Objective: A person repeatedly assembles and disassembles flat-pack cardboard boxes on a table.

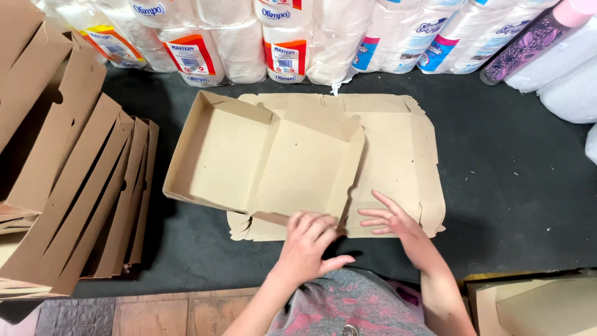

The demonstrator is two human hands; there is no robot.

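- Folding is the step in hand, seen from the head view: a half-formed box (264, 158) of brown card lies on a stack of flat blanks (398, 155), at the middle of a dark mat (516, 180).
- Left hand (309, 239): fingers curled over the near edge of the box, at its near right corner; thumb spread toward the body. It presses or grips the card there, but whether the edge is pinched between fingers and thumb cannot be told.
- Right hand (388, 219): open and flat, fingers spread, resting on the top blank just right of the box. It clamps nothing.
- The two hands lie near each other, not touching.
- Box: left and far walls stand up; a centre crease divides it into two panels; the right wall leans inward; the near wall looks not yet raised.
- Judgement: the box is about half erected. The next move likely calls for lifting the near flap while the flat hand keeps the stack from sliding.
- Far edge: wrapped packs of paper rolls (292, 37) stand in a row.
- Left: folded boxes (81, 186) lean in a fanned pile, well apart from the hands.
- Near right corner: more card (535, 305), partly out of view.
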